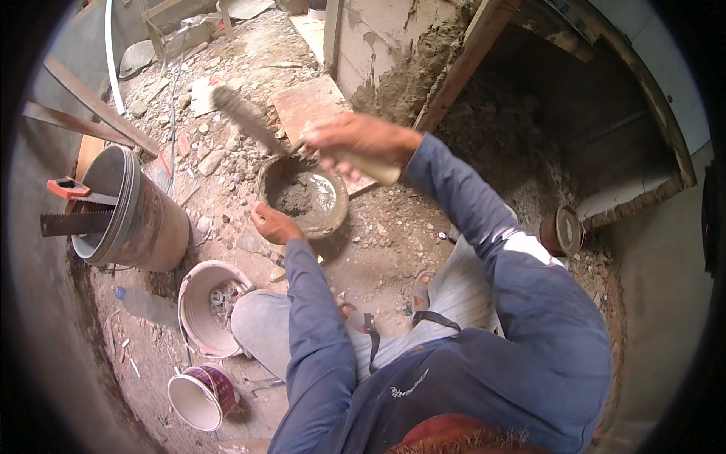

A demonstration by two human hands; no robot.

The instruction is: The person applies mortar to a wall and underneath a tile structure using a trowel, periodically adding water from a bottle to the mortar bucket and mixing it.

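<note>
- Right hand (355,145): closed around the trowel (253,122); the fingers wrap the tool near the blade end of its pale handle, and the butt of the handle sticks out past the palm; hand and tool are blurred.
- Trowel: raised above the far side of the bowl (327,228); blade directed to the far left, away from the person, with a grey coating.
- Left hand (276,225): at the near-left rim of the bowl, fingers bent; from where I stand, I cannot tell whether they pinch the rim or only rest against it.
- Bowl: on the ground (386,261) ahead of the person's feet; wet grey mortar (293,198) lies inside.
- Scraper (255,244): flat on the ground, just beside the left hand.
- Board (308,106): on the rubble (212,163), beyond the bowl.
- Person's left side: large bucket (162,231) with saws (79,223) projecting over its rim; clear bottle (147,304) on the ground; pale bucket (195,321) beside the knee; small purple bucket (222,386) nearer the person.
</note>
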